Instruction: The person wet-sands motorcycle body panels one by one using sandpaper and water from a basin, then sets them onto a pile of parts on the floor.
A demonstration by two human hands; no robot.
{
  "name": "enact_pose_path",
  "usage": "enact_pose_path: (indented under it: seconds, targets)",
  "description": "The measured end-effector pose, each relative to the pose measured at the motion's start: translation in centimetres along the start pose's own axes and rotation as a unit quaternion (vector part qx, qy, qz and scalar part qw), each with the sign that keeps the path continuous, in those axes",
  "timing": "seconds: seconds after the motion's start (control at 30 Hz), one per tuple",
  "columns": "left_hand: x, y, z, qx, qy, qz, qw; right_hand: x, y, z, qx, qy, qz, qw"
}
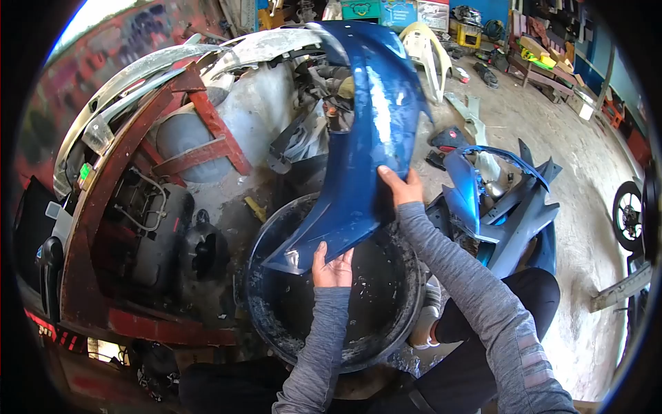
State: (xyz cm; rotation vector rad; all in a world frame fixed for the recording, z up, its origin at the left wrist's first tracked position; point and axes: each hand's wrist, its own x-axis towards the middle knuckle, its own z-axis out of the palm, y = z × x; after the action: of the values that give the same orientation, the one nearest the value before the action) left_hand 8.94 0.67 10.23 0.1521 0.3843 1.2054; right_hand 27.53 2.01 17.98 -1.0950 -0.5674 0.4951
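Note:
A glossy blue car fender (376, 117) stands tilted in front of me, its lower end over a round black tub (258, 303). My left hand (333, 268) grips the fender's bottom edge near its pointed corner, with the thumb on the face and the other fingers partly hidden behind. Higher up, my right hand (402, 185) is closed around the right edge, thumb on the blue surface and fingertips out of sight. Dark liquid appears to lie in the tub, whose rim carries whitish residue.
Blue and dark motorcycle fairing pieces (510, 221) lie on the floor at right. A red metal frame (83, 248) stands at left, with a worn whitish bumper (262, 45) behind it. A cream plastic chair (424, 52) and a low wooden bench (541, 72) are farther back.

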Motion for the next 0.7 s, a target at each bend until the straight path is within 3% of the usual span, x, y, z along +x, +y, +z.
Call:
enact_pose_path:
  seconds: [0.1,0.23,0.3,0.37,0.47,0.5,0.6,0.7]
  targets:
    - [-0.3,-0.4,-0.1,-0.036,-0.036,-0.044,0.998,0.4,1.2,-0.4,-0.343,0.029,-0.029,0.939]
    - [-0.3,-1.3,0.3,-0.068,-0.042,-0.027,0.996,-2.9,0.4,-0.3,-0.471,0.02,0.045,0.881]
    - [-0.3,-1.3,1.3,-0.067,-0.068,-0.026,0.995,-3.7,1.0,-1.1,-0.252,-0.02,0.161,0.954]
    - [-1.1,-2.1,2.5,-0.071,-0.078,-0.03,0.994,-5.0,-0.5,-1.5,-0.026,-0.074,0.326,0.942]
    - [-2.7,-3.7,4.0,-0.062,-0.13,-0.05,0.988,-6.7,-4.9,-0.8,-0.03,-0.037,0.248,0.968]
    - [-3.5,-3.9,5.0,-0.022,-0.099,-0.057,0.993,-7.2,-7.2,-0.8,-0.067,-0.01,0.239,0.969]
    - [-4.3,-4.1,6.0,0.007,-0.136,-0.11,0.985,-4.8,-5.8,-3.4,-0.042,-0.054,0.278,0.958]
    - [-5.1,-4.0,7.5,0.041,-0.086,-0.102,0.99,-3.7,-6.5,-4.8,-0.142,-0.126,0.241,0.952]
